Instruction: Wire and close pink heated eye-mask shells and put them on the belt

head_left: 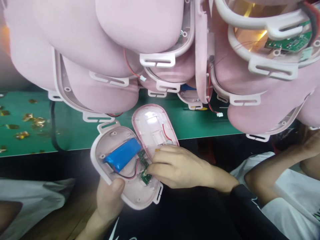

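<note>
My left hand [107, 200] holds a pink plastic shell half [110, 146] from below, thumb on its lower rim. Inside it lie a blue battery [123, 154] with red and black wires and a small green circuit board [145, 170]. A second pink shell half [153, 128], open and tilted up, rests against the first; a thin red wire runs across its inside. My right hand [180, 166] rests over the seam of the two halves, its fingertips pinched on the circuit board.
A big pile of pink shells [105, 43] with white strap loops fills the top, over a green table [70, 123]. Gold tape scraps [27, 125] lie at left. Another person's arm [280, 163] in a white shirt is at right.
</note>
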Demonstrator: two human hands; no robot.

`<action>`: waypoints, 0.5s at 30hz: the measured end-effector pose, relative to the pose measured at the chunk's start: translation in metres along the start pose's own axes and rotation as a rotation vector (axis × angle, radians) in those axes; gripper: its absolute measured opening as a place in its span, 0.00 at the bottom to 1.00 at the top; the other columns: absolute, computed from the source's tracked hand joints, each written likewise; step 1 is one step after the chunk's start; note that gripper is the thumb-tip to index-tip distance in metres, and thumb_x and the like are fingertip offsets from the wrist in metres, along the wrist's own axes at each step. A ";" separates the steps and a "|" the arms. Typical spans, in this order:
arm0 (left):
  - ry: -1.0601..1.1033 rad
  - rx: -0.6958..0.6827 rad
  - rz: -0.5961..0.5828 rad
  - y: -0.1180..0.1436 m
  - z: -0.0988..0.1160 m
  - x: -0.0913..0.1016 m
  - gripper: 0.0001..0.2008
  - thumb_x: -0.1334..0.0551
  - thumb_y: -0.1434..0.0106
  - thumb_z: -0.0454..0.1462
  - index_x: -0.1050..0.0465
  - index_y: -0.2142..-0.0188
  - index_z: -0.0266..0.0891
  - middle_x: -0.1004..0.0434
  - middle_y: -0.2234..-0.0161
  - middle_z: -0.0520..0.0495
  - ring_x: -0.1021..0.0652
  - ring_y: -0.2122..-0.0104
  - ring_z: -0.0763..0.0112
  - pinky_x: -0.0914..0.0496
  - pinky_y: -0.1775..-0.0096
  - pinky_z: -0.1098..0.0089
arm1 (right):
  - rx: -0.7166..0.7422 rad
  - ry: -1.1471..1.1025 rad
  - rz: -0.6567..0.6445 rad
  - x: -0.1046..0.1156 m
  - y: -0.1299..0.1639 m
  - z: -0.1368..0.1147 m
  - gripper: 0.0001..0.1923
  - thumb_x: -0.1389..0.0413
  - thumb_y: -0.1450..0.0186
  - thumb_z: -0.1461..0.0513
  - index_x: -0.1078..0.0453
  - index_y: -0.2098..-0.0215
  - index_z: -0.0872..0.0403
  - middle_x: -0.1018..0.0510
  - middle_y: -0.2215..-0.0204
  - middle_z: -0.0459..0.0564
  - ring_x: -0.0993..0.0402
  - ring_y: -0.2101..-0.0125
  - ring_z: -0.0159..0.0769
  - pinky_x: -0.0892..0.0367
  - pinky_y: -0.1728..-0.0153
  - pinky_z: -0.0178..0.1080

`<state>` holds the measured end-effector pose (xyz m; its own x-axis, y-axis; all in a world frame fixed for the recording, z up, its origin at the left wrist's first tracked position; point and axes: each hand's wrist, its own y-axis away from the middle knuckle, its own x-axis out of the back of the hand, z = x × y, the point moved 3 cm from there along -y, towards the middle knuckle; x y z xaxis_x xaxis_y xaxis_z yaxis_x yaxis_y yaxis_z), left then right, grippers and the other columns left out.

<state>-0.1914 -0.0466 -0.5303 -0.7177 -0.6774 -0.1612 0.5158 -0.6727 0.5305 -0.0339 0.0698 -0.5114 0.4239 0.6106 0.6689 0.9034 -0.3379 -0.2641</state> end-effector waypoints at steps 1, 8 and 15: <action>0.003 0.007 0.003 0.000 0.000 0.000 0.28 0.24 0.48 0.56 0.11 0.55 0.40 0.11 0.55 0.37 0.17 0.43 0.32 0.22 0.38 0.40 | -0.001 -0.014 -0.007 -0.001 0.000 0.000 0.13 0.46 0.21 0.65 0.19 0.59 0.54 0.20 0.65 0.46 0.32 0.65 0.32 0.33 0.61 0.36; 0.017 0.015 0.011 0.000 0.000 -0.003 0.26 0.24 0.49 0.56 0.11 0.58 0.42 0.11 0.57 0.38 0.16 0.45 0.33 0.21 0.38 0.40 | 0.015 -0.119 0.090 0.000 -0.001 0.001 0.11 0.41 0.22 0.62 0.18 0.60 0.56 0.14 0.64 0.45 0.27 0.66 0.32 0.27 0.59 0.35; -0.003 0.044 0.082 0.002 -0.005 0.008 0.27 0.24 0.51 0.58 0.11 0.60 0.41 0.10 0.58 0.38 0.16 0.45 0.33 0.21 0.39 0.42 | 0.013 -0.129 0.114 -0.004 0.003 0.003 0.08 0.42 0.22 0.65 0.18 0.54 0.56 0.11 0.60 0.46 0.20 0.63 0.30 0.24 0.55 0.35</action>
<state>-0.1939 -0.0548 -0.5345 -0.6751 -0.7290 -0.1134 0.5518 -0.6009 0.5783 -0.0325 0.0685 -0.5169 0.5278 0.6559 0.5396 0.8493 -0.4013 -0.3430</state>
